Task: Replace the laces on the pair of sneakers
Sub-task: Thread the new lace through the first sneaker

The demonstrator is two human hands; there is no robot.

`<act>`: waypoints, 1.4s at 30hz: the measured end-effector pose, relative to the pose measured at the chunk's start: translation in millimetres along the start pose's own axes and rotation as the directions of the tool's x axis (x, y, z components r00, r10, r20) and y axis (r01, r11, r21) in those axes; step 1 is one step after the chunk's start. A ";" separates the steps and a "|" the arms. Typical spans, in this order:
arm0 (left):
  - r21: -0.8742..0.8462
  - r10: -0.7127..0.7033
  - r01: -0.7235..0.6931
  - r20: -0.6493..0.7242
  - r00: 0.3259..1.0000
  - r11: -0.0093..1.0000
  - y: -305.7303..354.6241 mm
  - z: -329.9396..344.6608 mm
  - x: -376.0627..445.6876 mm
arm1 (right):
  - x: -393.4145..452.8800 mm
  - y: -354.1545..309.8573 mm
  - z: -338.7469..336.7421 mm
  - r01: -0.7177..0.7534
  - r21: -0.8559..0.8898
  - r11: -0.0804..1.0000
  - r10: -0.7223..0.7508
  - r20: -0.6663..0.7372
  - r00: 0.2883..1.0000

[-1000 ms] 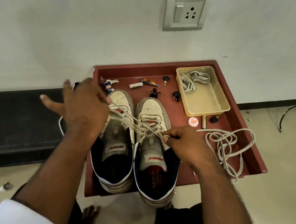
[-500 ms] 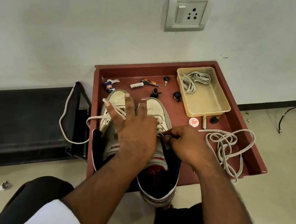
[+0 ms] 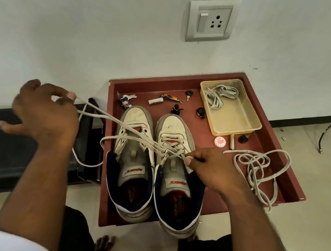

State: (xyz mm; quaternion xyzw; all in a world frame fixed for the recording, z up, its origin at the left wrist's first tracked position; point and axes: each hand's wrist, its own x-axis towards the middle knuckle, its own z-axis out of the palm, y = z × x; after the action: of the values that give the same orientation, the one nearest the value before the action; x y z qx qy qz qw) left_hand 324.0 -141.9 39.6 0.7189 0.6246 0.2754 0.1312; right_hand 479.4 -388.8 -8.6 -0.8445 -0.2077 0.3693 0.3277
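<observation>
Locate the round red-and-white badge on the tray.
The round red-and-white badge lies on the maroon tray, just below the yellow plastic tub, right of the white sneakers.

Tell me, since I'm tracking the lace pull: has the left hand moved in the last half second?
Yes. The left hand, pinching the lace, went from over the sneakers leftward, past the red tray's left edge.

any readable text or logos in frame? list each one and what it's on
Left sneaker's tongue label: red brand word, upside down, too blurred to read.
Right sneaker's tongue label: same.
Both insoles: print illegible.
Round red-and-white badge: too small.
White tube: too small.
</observation>
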 end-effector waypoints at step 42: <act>-0.044 0.189 -0.184 0.283 0.940 0.982 38.5 26.1 -50.7 | -9.1 -15.6 4.2 -0.049 -0.300 0.953 0.036 -0.049 0.998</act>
State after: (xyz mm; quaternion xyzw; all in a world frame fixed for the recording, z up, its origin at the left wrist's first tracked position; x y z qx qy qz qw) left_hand 366.9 -194.1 27.1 0.8059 0.5258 0.1851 0.1997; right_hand 468.7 -381.6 4.7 -0.8966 -0.2361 0.3221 0.1914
